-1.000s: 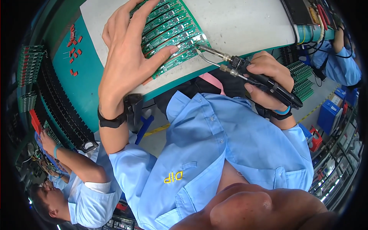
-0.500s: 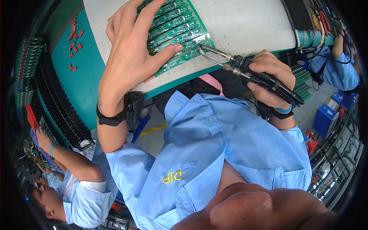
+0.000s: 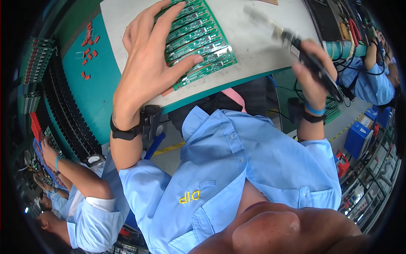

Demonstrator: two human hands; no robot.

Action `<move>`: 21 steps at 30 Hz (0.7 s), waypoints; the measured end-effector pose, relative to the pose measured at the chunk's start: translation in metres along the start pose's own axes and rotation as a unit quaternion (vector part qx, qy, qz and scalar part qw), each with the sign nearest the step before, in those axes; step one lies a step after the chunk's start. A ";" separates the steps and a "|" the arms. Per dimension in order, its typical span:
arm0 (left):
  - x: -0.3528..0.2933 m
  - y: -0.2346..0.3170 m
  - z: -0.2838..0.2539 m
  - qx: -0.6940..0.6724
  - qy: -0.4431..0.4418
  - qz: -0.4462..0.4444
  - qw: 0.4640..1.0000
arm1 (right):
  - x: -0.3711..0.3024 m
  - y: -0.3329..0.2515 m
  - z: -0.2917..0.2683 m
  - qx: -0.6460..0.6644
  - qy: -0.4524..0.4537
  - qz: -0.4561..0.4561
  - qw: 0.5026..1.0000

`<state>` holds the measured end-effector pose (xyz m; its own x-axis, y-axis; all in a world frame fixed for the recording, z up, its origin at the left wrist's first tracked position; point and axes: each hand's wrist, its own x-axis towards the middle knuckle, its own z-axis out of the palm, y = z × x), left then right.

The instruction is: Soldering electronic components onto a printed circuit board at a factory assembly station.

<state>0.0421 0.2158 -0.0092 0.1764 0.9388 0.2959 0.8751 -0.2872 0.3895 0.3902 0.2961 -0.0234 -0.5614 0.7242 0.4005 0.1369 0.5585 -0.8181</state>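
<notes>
A green panel of narrow circuit boards (image 3: pixel 196 42) lies on the white work surface (image 3: pixel 249 51). My left hand (image 3: pixel 146 70) rests over the panel's left side, fingers spread and thumb stretched along the nearest boards. Off to the right, my right hand (image 3: pixel 312 84) grips the black handle of a soldering iron (image 3: pixel 314 64) with a metal feed tube beside its tip. The tip end is smeared by motion and stands apart from the boards, pointing up and left.
Red components (image 3: pixel 88 53) lie scattered on the green mat (image 3: pixel 78 70) at left. Beyond them runs a black conveyor track (image 3: pixel 69 108), with a co-worker's arm (image 3: pixel 84 175) below. Cables and pliers (image 3: pixel 357 29) sit at the right edge, near another person's sleeve (image 3: pixel 372 80).
My right hand has swung the soldering iron up and right, away from the nearest board's end. My left hand stays spread on the panel. The whole view has shifted slightly.
</notes>
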 end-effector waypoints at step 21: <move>0.017 0.001 -0.013 -0.081 -0.033 -0.172 0.981 | 0.025 0.010 0.019 0.131 -0.120 -0.026 0.984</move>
<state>0.0399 0.2289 0.0071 -0.0835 0.9943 0.0665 0.8060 0.0282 0.5912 0.3622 0.3124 -0.0295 -0.7425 0.5635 0.3621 -0.0948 0.4467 -0.8896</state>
